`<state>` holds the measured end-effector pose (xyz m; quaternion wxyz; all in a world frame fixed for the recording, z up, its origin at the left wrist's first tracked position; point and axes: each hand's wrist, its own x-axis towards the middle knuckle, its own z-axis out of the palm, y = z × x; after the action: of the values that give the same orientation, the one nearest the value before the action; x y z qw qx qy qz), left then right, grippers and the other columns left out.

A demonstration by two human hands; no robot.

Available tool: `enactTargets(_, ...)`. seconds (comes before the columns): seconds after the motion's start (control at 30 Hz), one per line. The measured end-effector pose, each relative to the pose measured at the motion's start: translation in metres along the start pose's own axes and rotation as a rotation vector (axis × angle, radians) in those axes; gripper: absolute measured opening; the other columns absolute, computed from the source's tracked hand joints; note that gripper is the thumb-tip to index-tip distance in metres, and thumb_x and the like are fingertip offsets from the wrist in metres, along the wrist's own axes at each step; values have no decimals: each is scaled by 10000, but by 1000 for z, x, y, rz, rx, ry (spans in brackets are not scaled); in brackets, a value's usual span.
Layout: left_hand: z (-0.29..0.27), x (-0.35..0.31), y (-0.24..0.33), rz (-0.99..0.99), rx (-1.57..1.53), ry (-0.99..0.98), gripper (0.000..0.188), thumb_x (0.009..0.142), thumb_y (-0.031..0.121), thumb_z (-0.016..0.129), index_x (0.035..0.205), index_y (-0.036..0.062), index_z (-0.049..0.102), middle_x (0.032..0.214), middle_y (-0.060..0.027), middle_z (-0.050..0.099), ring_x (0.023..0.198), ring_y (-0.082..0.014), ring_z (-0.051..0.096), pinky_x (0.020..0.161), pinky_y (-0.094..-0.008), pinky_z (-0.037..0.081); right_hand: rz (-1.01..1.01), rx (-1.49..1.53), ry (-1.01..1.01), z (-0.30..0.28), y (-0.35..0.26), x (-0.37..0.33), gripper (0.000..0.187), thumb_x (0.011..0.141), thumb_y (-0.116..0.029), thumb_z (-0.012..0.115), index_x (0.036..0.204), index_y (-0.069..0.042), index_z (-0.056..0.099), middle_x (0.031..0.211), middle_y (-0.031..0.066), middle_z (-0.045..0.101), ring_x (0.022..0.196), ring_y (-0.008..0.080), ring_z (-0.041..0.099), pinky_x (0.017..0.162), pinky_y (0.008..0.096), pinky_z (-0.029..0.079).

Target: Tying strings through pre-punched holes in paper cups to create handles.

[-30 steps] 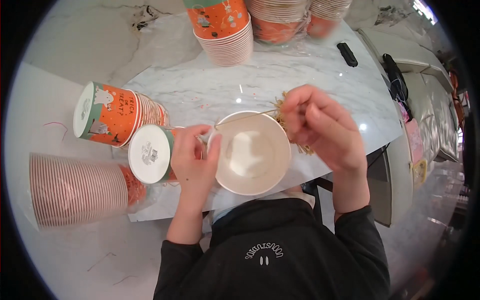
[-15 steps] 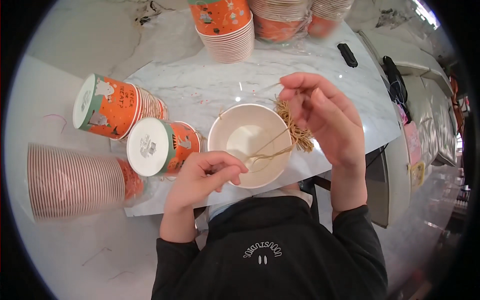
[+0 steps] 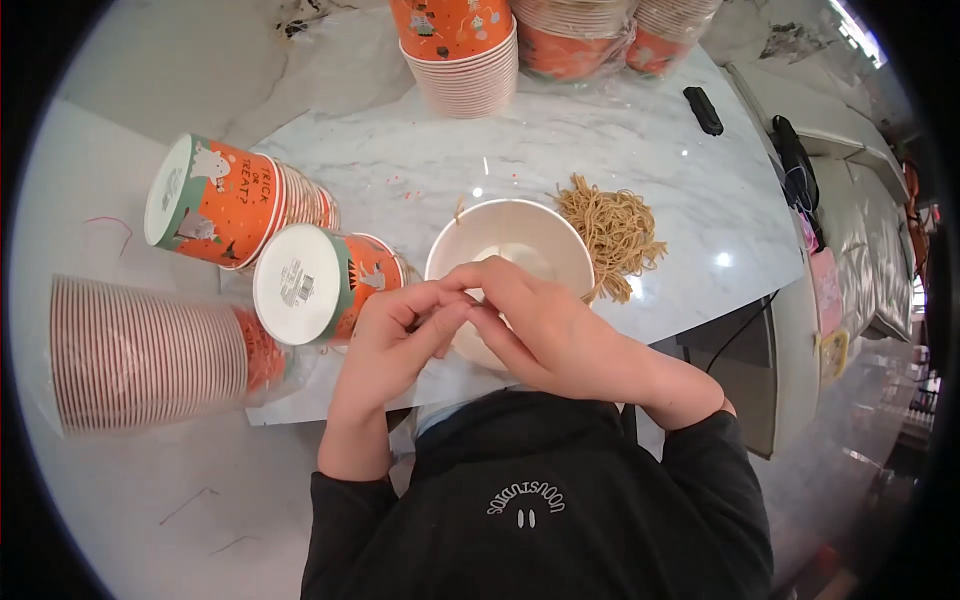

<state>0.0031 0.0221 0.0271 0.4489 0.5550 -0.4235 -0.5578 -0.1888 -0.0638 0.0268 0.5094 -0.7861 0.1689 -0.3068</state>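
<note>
Over the near side of a white paper tub [image 3: 508, 215], my two hands meet at the fingertips. The thumb and fingers of my left hand [image 3: 395, 325] are pinched together at the tub's left side. My right hand [image 3: 535, 315] reaches across the tub, its fingers bent and pressed against the left fingertips. The tan string seen in them a moment before is now hidden by the fingers. A tangled heap of tan string [image 3: 612, 235] lies against the tub's right side, and one short tan strand [image 3: 459, 210] sticks up at its far left rim.
Left of the tub, two orange and green printed tub stacks [image 3: 225, 205] [image 3: 300, 285] lie on their sides. A bagged stack [image 3: 150, 350] is nearer the left edge. More stacks [image 3: 470, 75] stand at the back, and a small black object [image 3: 703, 110] lies at the far right.
My right hand has come down and left from above the string heap to meet my left hand. The strand stretched over the tub is out of sight, and the heap shows more fully.
</note>
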Motion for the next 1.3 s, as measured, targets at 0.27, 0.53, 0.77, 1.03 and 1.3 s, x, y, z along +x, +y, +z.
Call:
enactTargets(0.27,-8,-2,4,-8,30,-18,130,1008,148,692,987,23,724,735,50,588,645,-21,460,579,-209,356,-61,-182,31,-16,-3,3,74,903,-21,722,975,-30,706,859,87,623,712,220,616,647,328,495)
enactTargets(0.53,16,-1,-5,573,909,-321,497,827,241,783,1273,64,655,1201,-93,696,1109,-273,640,970,-385,458,199,-283,-27,-55,-2,3,64,886,-56,702,926,-21,666,783,82,606,668,195,589,587,323,441)
enactTargets(0.77,7,3,7,468,1026,-84,265,835,115,711,1089,139,781,897,-6,751,868,-215,691,848,-362,432,215,-460,-290,-82,6,2,98,953,-94,680,967,-9,634,820,70,640,681,196,616,639,307,487)
enactTargets(1.03,0,3,-3,216,445,197,218,907,45,728,1122,7,726,969,-121,758,814,-187,719,717,-303,552,340,378,175,-95,22,15,128,1042,-134,619,1022,-12,650,859,4,671,720,48,597,668,230,503)
enactTargets(1.3,-1,0,4,177,238,202,248,909,-48,671,1157,-43,673,992,-74,736,865,-99,683,740,-229,529,50,-445,460,-71,-5,17,87,889,-36,730,959,-1,692,995,104,695,873,204,659,755,303,511)
